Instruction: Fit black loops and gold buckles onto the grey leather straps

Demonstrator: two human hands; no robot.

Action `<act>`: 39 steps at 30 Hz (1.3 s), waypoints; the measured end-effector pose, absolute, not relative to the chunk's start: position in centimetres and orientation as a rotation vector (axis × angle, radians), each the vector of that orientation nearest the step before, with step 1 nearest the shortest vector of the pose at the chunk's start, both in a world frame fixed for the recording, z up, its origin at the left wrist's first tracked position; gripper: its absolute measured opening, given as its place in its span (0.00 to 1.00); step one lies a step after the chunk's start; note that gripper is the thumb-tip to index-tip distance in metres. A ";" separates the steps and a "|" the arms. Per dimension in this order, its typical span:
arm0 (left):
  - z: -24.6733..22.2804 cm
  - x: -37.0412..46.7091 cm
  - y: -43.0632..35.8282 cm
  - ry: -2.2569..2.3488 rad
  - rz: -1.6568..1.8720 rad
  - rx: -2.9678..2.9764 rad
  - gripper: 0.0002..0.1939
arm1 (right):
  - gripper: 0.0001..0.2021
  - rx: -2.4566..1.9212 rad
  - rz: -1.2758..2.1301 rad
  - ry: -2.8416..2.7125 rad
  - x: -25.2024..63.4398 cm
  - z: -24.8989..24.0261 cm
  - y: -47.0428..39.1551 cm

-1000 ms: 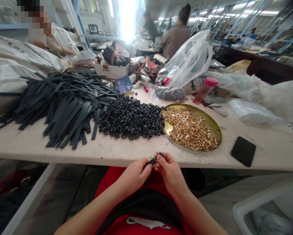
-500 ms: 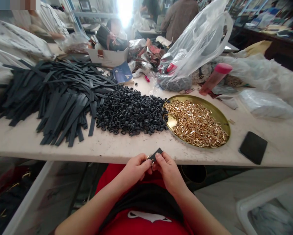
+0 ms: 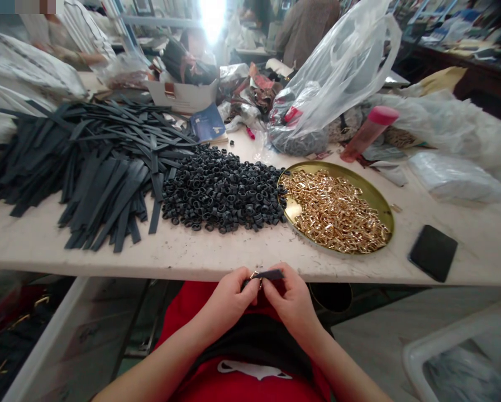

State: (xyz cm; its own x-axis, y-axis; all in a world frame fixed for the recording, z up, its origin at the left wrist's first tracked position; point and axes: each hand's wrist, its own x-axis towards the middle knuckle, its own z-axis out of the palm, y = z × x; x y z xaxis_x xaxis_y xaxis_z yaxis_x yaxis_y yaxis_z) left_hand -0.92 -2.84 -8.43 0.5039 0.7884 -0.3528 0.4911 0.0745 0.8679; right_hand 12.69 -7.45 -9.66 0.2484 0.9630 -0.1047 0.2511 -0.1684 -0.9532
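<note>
Just off the table's front edge, above my lap, both hands meet around a short dark strap. A gold buckle sits on the strap between my fingers. My left hand pinches the strap's left end beside the buckle. My right hand is closed around the strap's right part, thumb near the gold metal. Fingers hide some of the strap and buckle. Beyond my hands lie a heap of small black loops and a round gold tray full of gold buckles.
Many dark strips spread over the left of the table. A black phone-like slab lies at the right. Behind stand a white box, a plastic bag and a pink-capped container. Other people are in the background.
The strap has turned from pointing obliquely upward to lying nearly level. My right hand has shifted its grip around it, and the buckle shows more clearly.
</note>
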 end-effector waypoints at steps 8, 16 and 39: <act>-6.7 -0.9 -4.7 1.124 0.242 1.797 0.13 | 0.05 -1.437 1.370 -0.963 13.3 -9.3 -8.9; -5.9 -0.7 -3.6 1.047 0.278 1.666 0.11 | 0.06 -1.357 1.156 -1.395 14.6 -6.4 -9.9; -9.5 -0.4 1.8 1.177 0.363 1.579 0.12 | 0.06 -2.093 0.040 -2.212 19.7 -10.2 3.7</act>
